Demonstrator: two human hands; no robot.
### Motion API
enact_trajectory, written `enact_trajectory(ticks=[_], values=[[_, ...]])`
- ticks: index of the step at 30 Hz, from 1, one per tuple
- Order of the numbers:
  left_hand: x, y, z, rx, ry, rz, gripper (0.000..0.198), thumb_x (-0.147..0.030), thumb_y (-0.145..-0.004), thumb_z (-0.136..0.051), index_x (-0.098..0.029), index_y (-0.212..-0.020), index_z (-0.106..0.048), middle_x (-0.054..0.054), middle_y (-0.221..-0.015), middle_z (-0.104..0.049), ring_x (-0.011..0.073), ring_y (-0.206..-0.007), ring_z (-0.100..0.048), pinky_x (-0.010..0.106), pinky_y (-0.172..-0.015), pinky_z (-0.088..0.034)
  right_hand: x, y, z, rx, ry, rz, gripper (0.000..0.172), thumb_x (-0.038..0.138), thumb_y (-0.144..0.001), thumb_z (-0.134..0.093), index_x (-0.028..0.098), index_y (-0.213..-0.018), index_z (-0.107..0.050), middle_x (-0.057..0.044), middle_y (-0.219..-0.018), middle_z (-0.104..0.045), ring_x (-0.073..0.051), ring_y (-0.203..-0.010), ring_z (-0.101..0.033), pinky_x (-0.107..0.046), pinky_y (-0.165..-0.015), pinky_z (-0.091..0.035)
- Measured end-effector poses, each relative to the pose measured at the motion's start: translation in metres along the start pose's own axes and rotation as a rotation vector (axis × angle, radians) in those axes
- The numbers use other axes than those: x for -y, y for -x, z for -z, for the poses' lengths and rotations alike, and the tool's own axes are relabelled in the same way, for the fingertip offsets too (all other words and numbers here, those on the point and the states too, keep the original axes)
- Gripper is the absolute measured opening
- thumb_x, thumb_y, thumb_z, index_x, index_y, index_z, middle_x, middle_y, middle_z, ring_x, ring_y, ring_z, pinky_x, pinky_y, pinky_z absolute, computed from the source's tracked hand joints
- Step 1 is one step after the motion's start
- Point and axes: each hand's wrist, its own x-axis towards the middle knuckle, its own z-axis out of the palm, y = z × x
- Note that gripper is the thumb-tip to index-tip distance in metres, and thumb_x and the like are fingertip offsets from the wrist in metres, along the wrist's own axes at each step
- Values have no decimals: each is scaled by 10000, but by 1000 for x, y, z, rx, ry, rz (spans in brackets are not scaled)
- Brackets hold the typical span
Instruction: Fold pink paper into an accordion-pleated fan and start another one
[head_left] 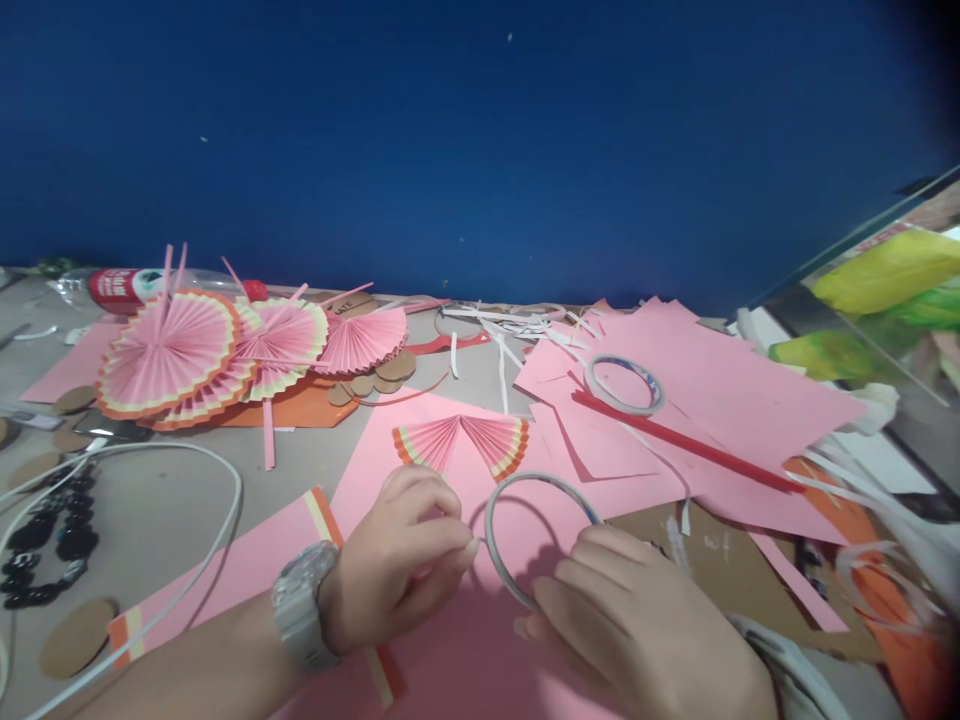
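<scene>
My left hand [401, 560], with a watch on its wrist, is closed and pinches at the edge of a thin roll of tape [534, 485]. My right hand [637, 625] is closed round the roll's lower right rim and holds it upright over a pink paper sheet [465, 660]. A small folded pink fan [461, 442] with orange and yellow edges lies just beyond the roll.
Several finished pink paper fans [217, 355] lie at the back left beside a plastic bottle [124, 287]. A second tape roll [624, 385] and a red strip [690, 445] rest on pink sheets at the right. White cable [225, 520], black beads [52, 545], cardboard discs and paper scraps surround them.
</scene>
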Motion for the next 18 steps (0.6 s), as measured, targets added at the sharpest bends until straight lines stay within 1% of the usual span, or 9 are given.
enact_trajectory(ticks=[4,9,12,14,16,18], values=[[-2,-5,0,-16,17,3,77,-109,-792,-515,-175,-801,-554,42,-827,-520,172,-831,-454,338,-796,-377,3,2,-2,19,53,-37,186,222,-866,-508,199,-696,-436,39,-572,-482,-149,-526,-389,-327,-565,-212],[1,-6,-2,-55,-36,11,61,-134,-791,-591,-190,-784,-566,15,-785,-531,151,-814,-477,314,-797,-367,4,3,-3,-19,117,-137,196,183,-883,-469,210,-689,-451,30,-556,-489,-168,-521,-448,-330,-588,-229],[1,-5,-3,-67,-37,22,63,-152,-783,-615,-192,-764,-571,10,-775,-528,147,-805,-481,308,-796,-371,4,3,0,-21,164,-198,211,226,-902,-443,216,-691,-454,24,-552,-500,-178,-520,-473,-335,-596,-237],[1,-5,-4,-97,-41,60,68,-157,-777,-625,-193,-754,-572,11,-778,-530,150,-814,-480,304,-797,-378,4,4,0,5,186,-226,214,246,-919,-407,217,-716,-470,20,-572,-523,-183,-532,-493,-337,-597,-235],[1,-6,-6,-140,-64,132,64,-150,-782,-616,-198,-770,-575,15,-793,-537,157,-843,-474,304,-807,-380,6,5,0,24,185,-244,214,245,-926,-394,222,-728,-473,26,-580,-529,-181,-534,-495,-333,-597,-231],[1,-7,-6,-145,-103,208,93,-183,-782,-623,-211,-863,-587,24,-851,-551,177,-895,-463,326,-840,-369,9,5,-1,4,165,-238,220,256,-926,-401,225,-716,-456,35,-570,-515,-175,-525,-473,-326,-596,-226]])
